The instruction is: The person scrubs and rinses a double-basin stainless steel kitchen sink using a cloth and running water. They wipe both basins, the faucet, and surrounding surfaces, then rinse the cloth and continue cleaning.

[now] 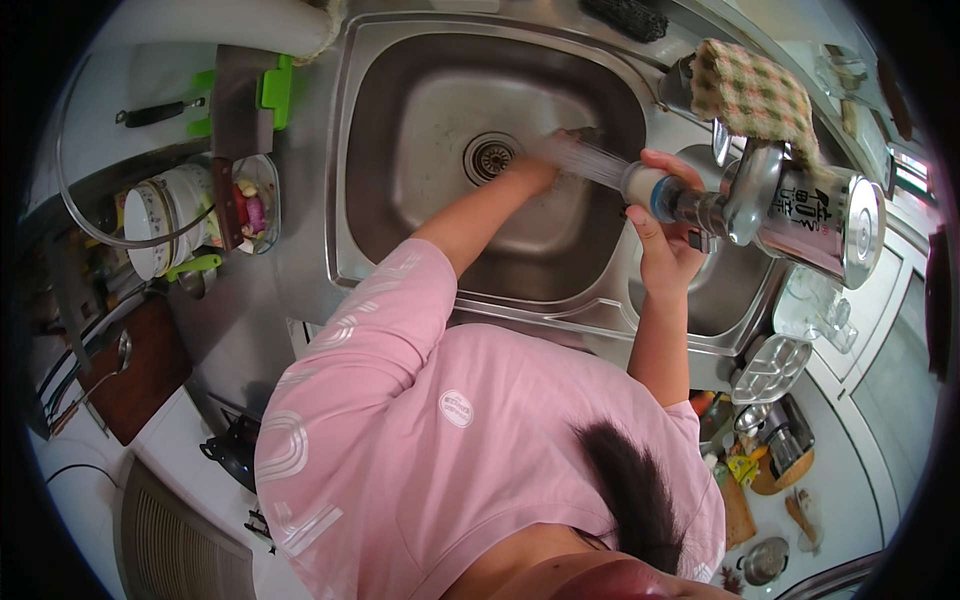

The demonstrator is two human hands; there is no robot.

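Observation:
Water streams from the spray head [637, 184] of a chrome faucet [750, 191] into the stainless steel sink basin [405, 225]. My right hand [671, 240] grips the spray head near its blue ring, with the thumb below and fingers above. Inside the basin, just right of the drain strainer [495, 155], my left hand [541, 171] is in the path of the water. Spray and blur cover its fingers, so whether it holds anything cannot be told.
A checkered cloth [754, 90] hangs over the faucet, beside a metal canister [817, 214] above the smaller basin [720, 292]. Leftward are a cleaver [241, 105], stacked bowls [157, 221] and a food container [262, 202]. A dark scrubber [626, 16] lies behind the sink.

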